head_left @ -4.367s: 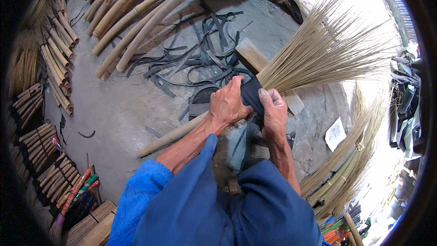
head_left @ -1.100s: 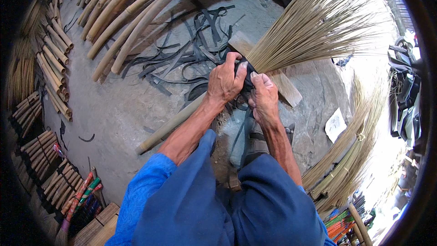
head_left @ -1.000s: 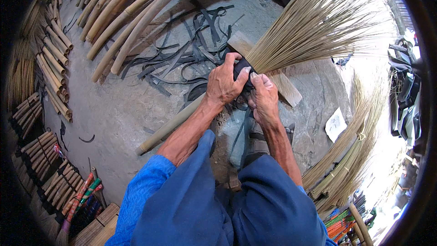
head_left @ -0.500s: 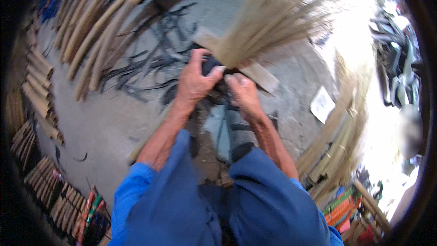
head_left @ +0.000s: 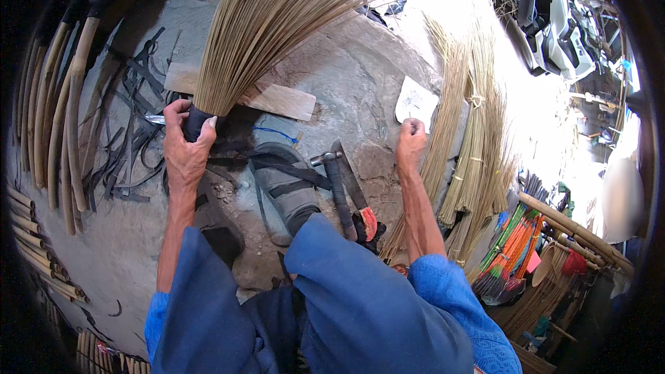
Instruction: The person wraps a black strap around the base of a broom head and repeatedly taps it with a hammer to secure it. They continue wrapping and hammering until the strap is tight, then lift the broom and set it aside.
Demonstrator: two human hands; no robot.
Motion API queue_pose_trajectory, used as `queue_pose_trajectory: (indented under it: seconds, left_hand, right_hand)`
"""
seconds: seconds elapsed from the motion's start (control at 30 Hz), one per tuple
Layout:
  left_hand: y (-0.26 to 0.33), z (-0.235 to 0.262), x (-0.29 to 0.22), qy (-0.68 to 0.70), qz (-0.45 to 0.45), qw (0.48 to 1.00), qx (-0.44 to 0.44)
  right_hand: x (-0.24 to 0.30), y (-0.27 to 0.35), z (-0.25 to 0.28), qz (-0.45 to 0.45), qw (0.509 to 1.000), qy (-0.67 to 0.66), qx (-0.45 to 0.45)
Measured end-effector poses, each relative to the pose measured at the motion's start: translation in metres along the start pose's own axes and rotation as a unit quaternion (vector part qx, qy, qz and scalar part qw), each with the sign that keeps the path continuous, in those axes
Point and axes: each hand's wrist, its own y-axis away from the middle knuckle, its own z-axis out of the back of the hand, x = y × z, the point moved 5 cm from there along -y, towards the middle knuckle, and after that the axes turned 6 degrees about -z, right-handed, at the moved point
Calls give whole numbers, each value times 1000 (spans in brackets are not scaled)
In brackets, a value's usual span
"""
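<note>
Wearer: bright-blue sleeves, left [head_left: 156,318] at lower left of frame, right [head_left: 460,308] at lower right, the latter faintly patterned. Trousers [head_left: 367,298] plain navy, loose, creased, lower centre. Footwear [head_left: 291,190] grey and black, broad bands across top. Left hand [head_left: 185,145], right hand [head_left: 412,149] bare.

Glare from 1 to 3 o'clock overexposes the ground [head_left: 533,125]. Broom head [head_left: 253,38] at 11 o'clock: sharp. Fisheye distortion bends bamboo poles [head_left: 72,125] at 9 to 10 o'clock. Blurred oval patch [head_left: 622,197]: 3 o'clock.
</note>
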Motion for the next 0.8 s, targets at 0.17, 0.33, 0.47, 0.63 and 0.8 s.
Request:
queue_pose_trajectory:
  seconds: [0.17,0.33,0.47,0.63,0.8]
  left_hand:
    - [-2,-1,4,0,7,1000,-5]
    - [-2,-1,2,-6,-8,1000,-6]
    - [-1,-2,1,-4,9,1000,-14]
    - [-5,1,-11,-38,-22,999,-23]
    - [-11,12,-19,-102,16,994,22]
  right_hand:
    - [-35,-56,-3,88,989,80,-85]
    - [-36,-62,-21,123,981,110,-103]
    - [-28,-56,-28,131,966,180,-131]
    - [-23,-61,-25,191,919,324,-118]
    - [-39,-89,-5,152,956,240,-73]
